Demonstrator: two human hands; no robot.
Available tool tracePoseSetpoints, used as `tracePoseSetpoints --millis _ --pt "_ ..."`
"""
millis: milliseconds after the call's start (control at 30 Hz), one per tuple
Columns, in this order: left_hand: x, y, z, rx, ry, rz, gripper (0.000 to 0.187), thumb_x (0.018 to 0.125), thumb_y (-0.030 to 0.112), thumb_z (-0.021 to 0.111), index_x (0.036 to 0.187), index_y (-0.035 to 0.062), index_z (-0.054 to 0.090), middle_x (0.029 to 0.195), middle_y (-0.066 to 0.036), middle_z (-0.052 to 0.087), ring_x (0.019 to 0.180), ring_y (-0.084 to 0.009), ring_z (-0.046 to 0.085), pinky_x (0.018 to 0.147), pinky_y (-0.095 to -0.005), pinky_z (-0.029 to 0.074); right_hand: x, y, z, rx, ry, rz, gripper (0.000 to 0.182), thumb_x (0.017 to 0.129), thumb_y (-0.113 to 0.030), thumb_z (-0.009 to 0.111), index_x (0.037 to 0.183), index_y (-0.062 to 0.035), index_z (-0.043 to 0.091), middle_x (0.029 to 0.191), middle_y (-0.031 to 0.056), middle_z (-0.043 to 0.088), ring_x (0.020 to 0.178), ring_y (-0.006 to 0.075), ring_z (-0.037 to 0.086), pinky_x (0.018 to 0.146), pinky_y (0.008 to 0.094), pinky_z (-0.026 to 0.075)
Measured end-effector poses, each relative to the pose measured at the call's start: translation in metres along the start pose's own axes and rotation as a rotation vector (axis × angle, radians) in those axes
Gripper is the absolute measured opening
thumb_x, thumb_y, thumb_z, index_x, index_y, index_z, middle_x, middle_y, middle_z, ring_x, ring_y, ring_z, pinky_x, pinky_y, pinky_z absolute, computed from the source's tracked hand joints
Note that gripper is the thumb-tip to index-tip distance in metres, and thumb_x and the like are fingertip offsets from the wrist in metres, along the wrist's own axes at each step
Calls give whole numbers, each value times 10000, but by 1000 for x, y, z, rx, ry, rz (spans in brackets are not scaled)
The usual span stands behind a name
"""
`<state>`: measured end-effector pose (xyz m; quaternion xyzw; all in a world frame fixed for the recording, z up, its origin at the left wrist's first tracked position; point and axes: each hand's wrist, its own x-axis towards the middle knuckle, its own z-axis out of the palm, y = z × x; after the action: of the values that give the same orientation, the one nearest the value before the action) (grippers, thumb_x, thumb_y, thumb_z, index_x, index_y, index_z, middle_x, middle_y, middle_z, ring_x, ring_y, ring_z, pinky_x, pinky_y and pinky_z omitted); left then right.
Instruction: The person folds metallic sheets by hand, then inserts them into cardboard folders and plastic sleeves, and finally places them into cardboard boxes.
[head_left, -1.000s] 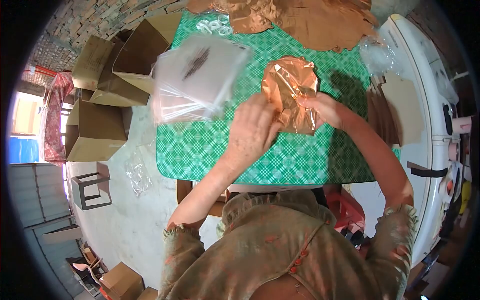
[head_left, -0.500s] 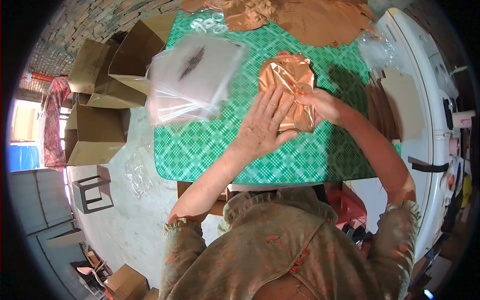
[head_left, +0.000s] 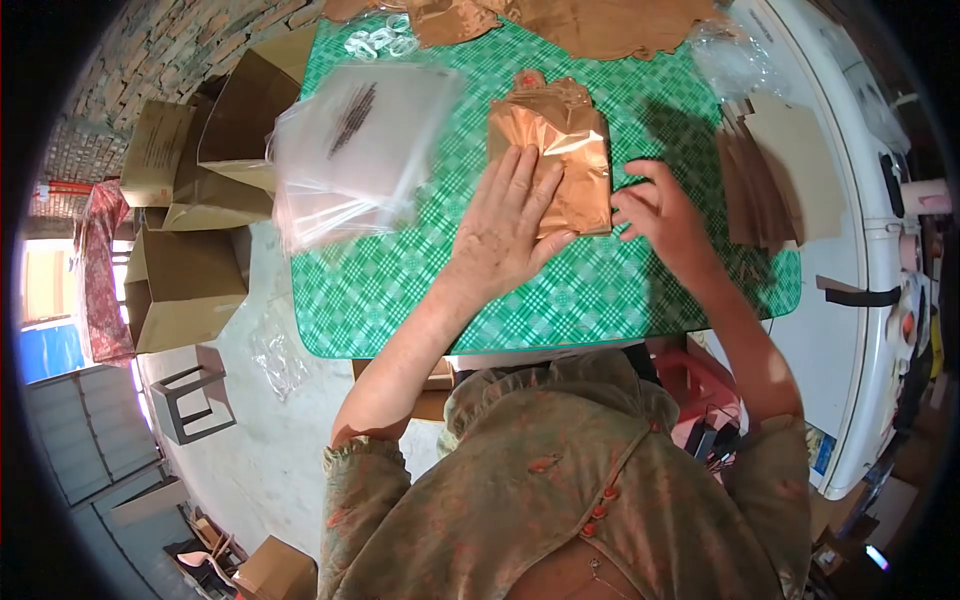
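Observation:
A folded piece of shiny copper-coloured foil (head_left: 570,150) lies on the green checked tablecloth (head_left: 580,300), with a crumpled upper end and a straighter right edge. My left hand (head_left: 505,220) rests flat on its lower left part, fingers stretched out and thumb spread to the right. Just right of the foil is my right hand (head_left: 660,215), its fingers bent and apart, with nothing seen in them. To the left lies a fanned stack of clear plastic bags (head_left: 350,140) with dark print on the top one.
Large copper foil sheets (head_left: 590,25) and white rings (head_left: 385,38) lie at the far edge. Crumpled clear plastic (head_left: 740,60) and cardboard pieces (head_left: 790,170) are at the right. Open cartons (head_left: 190,290) and a dark stool frame (head_left: 190,400) stand on the left.
My right hand has let go of the foil and moved off to its right, fingers spreading. The foil lies flatter and straighter, and my left hand stays on it.

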<state>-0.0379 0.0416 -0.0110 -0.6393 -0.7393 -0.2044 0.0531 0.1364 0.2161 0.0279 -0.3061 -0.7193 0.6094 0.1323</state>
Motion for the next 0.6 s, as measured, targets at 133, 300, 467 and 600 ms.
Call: tracePoseSetpoints --millis 133,300,467,600 --pt "1 0 -1 25 -33 -3 746 1017 558 530 1572 73 418 1612 -266 359 1520 -426 305 1263 -533 231 -18 15 15 -504 192 -406 429 911 -77 720 1292 2 540 1205 179 664 1039 292 669 816 391 535" --pt "1 1 -4 20 -54 -3 694 1031 505 524 1572 81 425 1627 -255 343 1529 -419 288 1267 -526 221 -33 17 37 -1056 233 -783 502 835 -180 782 1283 -29 616 1387 138 609 1353 311 519 1080 561 387" --pt "3 3 -4 36 -63 -19 612 1045 374 507 1575 79 422 1632 -250 339 1531 -413 288 1268 -522 223 -45 12 38 -1049 27 -690 719 806 -369 817 1406 -45 588 1545 142 494 1516 297 354 1209 640 223" --pt "4 4 -6 30 -62 -22 601 1039 329 506 1576 73 420 1635 -247 336 1533 -411 286 1266 -520 225 -48 20 38 -1048 -79 -621 782 850 -478 770 1487 -86 540 1616 120 418 1559 280 277 1249 651 134"
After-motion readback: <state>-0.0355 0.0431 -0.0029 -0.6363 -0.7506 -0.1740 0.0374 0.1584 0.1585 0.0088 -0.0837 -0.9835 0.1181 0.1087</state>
